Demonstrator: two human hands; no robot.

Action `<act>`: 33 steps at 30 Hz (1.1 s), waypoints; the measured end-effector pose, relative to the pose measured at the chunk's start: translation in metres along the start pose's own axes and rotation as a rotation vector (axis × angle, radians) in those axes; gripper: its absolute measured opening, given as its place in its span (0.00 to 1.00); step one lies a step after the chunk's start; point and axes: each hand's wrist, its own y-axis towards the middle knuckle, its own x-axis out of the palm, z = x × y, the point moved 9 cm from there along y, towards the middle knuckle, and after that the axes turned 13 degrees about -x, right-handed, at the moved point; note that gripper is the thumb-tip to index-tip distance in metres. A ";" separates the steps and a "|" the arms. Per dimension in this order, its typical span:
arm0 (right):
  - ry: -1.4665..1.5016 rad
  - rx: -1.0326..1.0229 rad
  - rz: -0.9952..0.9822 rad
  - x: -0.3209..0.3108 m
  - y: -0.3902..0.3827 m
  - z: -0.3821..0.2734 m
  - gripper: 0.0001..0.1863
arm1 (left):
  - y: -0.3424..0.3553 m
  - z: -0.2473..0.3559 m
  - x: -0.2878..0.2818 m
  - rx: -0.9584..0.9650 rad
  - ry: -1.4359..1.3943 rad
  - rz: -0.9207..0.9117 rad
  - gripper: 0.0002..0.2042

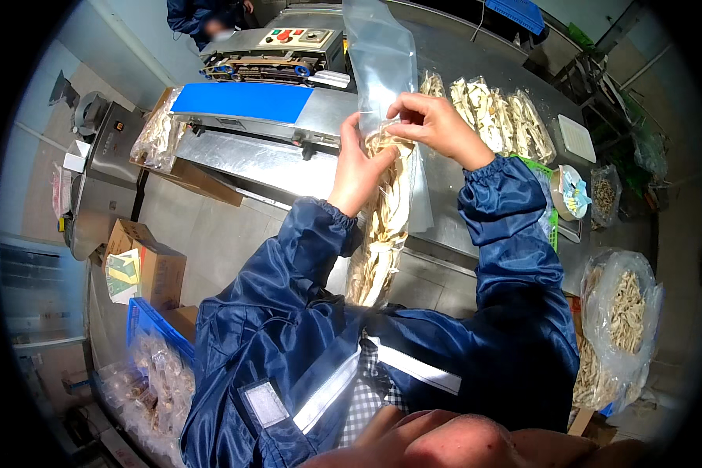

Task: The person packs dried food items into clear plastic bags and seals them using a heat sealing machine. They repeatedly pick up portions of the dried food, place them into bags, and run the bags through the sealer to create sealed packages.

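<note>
Your left hand [358, 171] clasps the bag of dried strips [385, 207], your right hand [438, 127] pinches it; too hard a grip could crack the strips.

The filled bag [388, 207] is right of the machine [320, 39] and left of the row of bags [487, 117] on the bench [456, 218]; a tray [576, 139] lies right of that row, a carton [162, 269] far left.

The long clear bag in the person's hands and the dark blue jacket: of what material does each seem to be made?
The long clear bag looks like thin, glossy plastic film: pale strips show through it. The dark blue jacket looks like smooth synthetic cloth, perhaps nylon, since its creases shine.
</note>
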 end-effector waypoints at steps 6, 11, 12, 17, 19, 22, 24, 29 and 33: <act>-0.594 -0.336 -0.035 0.000 -0.001 -0.054 0.13 | 0.002 -0.002 -0.004 0.012 -0.023 0.015 0.40; -0.807 -0.375 -0.005 0.008 0.003 -0.064 0.10 | 0.003 -0.006 -0.004 -0.028 -0.036 0.013 0.39; -0.855 -0.383 -0.001 0.012 0.003 -0.066 0.10 | 0.000 0.000 -0.005 -0.016 -0.043 0.019 0.39; -0.791 -0.420 0.061 0.018 -0.006 -0.068 0.07 | 0.006 -0.007 -0.003 0.045 0.035 0.061 0.41; -0.631 -0.448 0.003 0.026 -0.006 -0.065 0.07 | 0.005 -0.014 -0.006 -0.040 -0.009 0.017 0.41; -0.508 -0.371 -0.126 0.038 -0.005 -0.055 0.07 | 0.001 -0.024 -0.011 -0.020 0.020 0.014 0.41; -0.512 -0.369 -0.146 0.039 -0.005 -0.052 0.08 | 0.001 -0.030 -0.005 -0.106 -0.121 -0.071 0.41; -0.713 -0.297 -0.034 0.037 -0.009 -0.050 0.11 | -0.001 -0.026 -0.007 -0.125 -0.238 -0.049 0.36; -0.831 -0.253 0.012 0.030 -0.010 -0.059 0.09 | -0.001 -0.023 -0.013 -0.091 -0.275 0.010 0.32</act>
